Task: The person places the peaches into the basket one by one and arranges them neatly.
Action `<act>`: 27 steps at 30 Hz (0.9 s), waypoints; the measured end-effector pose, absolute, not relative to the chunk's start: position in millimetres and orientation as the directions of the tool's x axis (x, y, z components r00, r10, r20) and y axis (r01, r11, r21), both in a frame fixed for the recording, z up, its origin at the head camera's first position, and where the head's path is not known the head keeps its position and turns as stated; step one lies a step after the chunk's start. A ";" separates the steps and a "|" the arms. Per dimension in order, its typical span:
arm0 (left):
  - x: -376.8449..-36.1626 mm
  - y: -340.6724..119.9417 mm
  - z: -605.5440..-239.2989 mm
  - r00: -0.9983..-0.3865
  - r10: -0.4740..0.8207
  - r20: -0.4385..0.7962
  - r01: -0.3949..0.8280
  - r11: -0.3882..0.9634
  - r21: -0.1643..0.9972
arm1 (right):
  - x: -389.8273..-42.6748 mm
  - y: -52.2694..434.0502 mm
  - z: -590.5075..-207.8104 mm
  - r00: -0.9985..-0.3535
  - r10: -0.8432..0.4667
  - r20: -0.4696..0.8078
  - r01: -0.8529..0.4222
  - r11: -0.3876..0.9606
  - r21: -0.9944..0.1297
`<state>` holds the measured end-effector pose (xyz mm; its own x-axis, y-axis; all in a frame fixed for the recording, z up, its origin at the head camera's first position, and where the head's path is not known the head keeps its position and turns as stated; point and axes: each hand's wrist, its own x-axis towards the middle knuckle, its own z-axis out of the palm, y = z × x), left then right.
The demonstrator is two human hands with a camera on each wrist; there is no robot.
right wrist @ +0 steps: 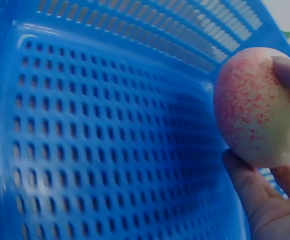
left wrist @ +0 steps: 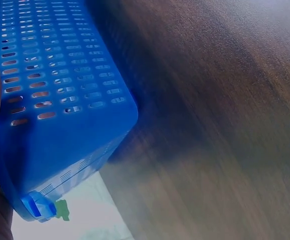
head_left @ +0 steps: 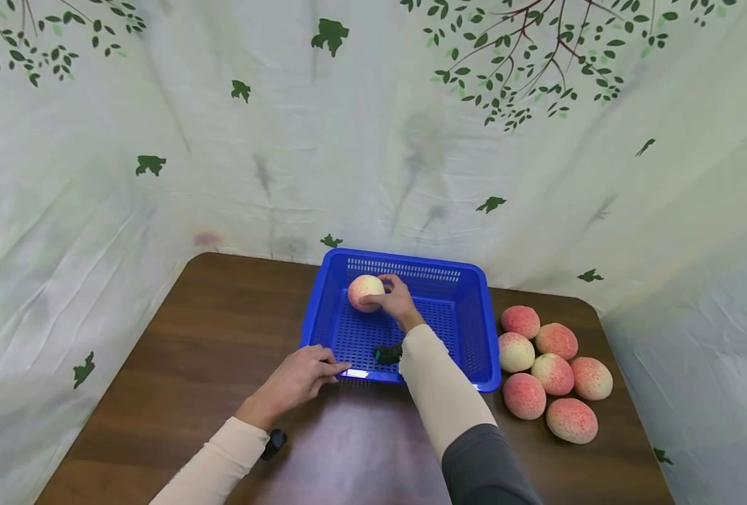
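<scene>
A pink-and-cream peach (head_left: 365, 293) is held by my right hand (head_left: 395, 301) inside the blue plastic basket (head_left: 493, 337), over its left part. In the right wrist view the thumb and fingers grip the peach (right wrist: 255, 107) at its sides, above the perforated floor (right wrist: 99, 145). My left hand (head_left: 300, 379) holds the basket's near rim by its left corner. The left wrist view has one digit against the outer slotted wall (left wrist: 59, 125); the rest of that hand is mostly hidden there.
Several peaches (head_left: 553, 374) lie grouped on the brown table (head_left: 234, 330) to the right of the basket. A pale cloth (head_left: 360, 140) printed with leaves hangs behind the table and along both sides.
</scene>
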<state>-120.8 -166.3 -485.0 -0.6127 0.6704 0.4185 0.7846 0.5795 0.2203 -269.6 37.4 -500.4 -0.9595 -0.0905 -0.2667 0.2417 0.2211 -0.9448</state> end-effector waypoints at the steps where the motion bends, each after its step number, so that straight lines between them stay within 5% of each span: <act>1: -120.8 -166.3 -484.8 -0.610 0.668 0.426 0.786 0.579 0.218 | -269.6 33.8 -502.5 -0.962 -0.080 -0.260 0.238 0.215 -0.947; 18: -119.1 -164.5 -486.4 -0.611 0.657 0.441 0.786 0.569 0.241 | -267.5 -2.2 -520.3 -0.966 0.146 -0.213 0.244 0.247 -0.938; 27: -120.1 -167.3 -485.7 -0.611 0.662 0.435 0.787 0.571 0.236 | -268.9 -8.3 -518.6 -0.966 0.120 -0.229 0.253 0.250 -0.935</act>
